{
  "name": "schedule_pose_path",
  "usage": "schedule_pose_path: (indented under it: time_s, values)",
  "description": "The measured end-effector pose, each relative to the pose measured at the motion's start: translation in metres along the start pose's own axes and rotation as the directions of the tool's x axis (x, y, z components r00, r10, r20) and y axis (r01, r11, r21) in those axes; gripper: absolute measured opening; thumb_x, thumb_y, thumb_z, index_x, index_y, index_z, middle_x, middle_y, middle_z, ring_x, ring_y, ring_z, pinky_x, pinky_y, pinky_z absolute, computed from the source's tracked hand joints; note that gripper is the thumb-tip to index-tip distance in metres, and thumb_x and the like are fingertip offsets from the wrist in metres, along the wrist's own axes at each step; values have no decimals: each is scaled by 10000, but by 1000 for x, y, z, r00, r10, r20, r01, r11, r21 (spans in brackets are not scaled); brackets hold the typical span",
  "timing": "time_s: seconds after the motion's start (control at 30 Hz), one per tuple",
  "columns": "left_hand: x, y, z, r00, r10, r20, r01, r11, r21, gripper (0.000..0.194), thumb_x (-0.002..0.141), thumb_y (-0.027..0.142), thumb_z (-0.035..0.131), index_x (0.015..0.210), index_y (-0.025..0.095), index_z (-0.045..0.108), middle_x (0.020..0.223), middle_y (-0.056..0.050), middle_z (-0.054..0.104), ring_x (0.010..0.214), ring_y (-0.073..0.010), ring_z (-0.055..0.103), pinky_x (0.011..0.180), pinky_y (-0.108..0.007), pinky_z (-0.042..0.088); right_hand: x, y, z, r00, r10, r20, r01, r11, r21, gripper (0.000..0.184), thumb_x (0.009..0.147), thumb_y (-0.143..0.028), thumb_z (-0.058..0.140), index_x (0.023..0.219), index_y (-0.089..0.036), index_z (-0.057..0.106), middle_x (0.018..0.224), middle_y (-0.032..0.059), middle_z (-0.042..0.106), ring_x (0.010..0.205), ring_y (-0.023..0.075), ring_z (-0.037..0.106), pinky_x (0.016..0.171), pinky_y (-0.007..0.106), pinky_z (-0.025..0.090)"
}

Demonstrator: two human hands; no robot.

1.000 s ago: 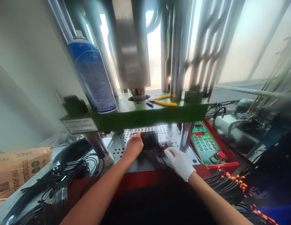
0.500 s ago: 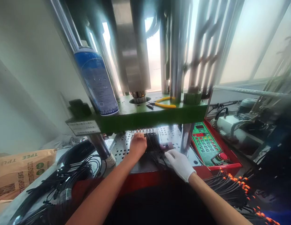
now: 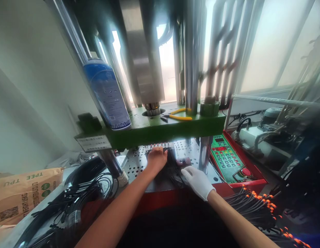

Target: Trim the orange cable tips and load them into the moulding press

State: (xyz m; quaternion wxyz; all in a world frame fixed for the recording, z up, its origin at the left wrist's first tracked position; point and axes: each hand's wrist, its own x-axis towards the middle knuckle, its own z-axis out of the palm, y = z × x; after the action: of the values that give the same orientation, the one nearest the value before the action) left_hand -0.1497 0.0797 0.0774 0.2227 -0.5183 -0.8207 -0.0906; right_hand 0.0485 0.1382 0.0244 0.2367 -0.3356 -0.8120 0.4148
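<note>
My bare left hand reaches under the green press plate, over a dark mold at the centre of the perforated metal table. Its fingers are curled down; what they grip, if anything, is hidden. Just beyond them is a row of small metallic pieces. Thin black cables run from that row toward the front, passing right of my left hand. My right hand, in a white glove, is closed on the cables near the table's front edge. Beside its fingertips sits a dark red block with a bolt.
A blue spray can and yellow-handled pliers rest on the green plate. Steel columns flank the work area. A control panel stands right. Black cable bundles lie left, and orange-tipped cables lie right.
My left hand has shifted slightly to the right over the mold, its thumb now nearer the cables. My right hand stays almost where it was.
</note>
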Motion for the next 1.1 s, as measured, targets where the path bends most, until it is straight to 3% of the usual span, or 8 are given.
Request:
schedule_pose_path:
  time_s: [0.17,0.33,0.5,0.8,1.1]
  values:
    - [-2,3,10,999,28,20,-28,1000,-7,252,829,63,388,938,104,612,894,-114,615,914,-231,565,789,-305,447,2,1,-1,1000,4,-4,-4,1000,-7,320,874,-464,432,859,-213,629,833,33,680,789,183,609,751,281,399]
    - [7,-3,4,999,26,36,-26,1000,9,233,855,139,404,892,123,634,867,-113,610,899,-236,567,782,-316,454,3,1,0,1000,-3,8,3,1000,-4,319,871,-462,435,866,-211,632,835,37,678,791,187,606,750,282,396]
    - [7,10,-1,999,40,-12,-39,999,30,275,898,248,385,946,116,621,946,-126,592,1004,-271,517,882,-370,424,1,1,0,1000,-6,13,6,1000,0,327,874,-464,424,851,-210,628,817,37,678,777,184,606,739,279,396]
    - [10,21,16,997,73,10,-73,997,29,223,800,46,401,867,78,611,859,-134,594,919,-246,542,815,-336,444,4,3,2,1000,-8,12,8,1000,1,318,875,-458,428,833,-210,621,789,35,674,752,174,604,722,267,392]
    - [14,26,3,998,63,10,-63,998,27,259,888,212,389,887,106,626,926,-133,590,971,-266,528,854,-369,441,3,3,3,1000,-28,15,28,1000,2,316,881,-448,421,835,-210,624,785,36,676,760,175,607,722,264,391]
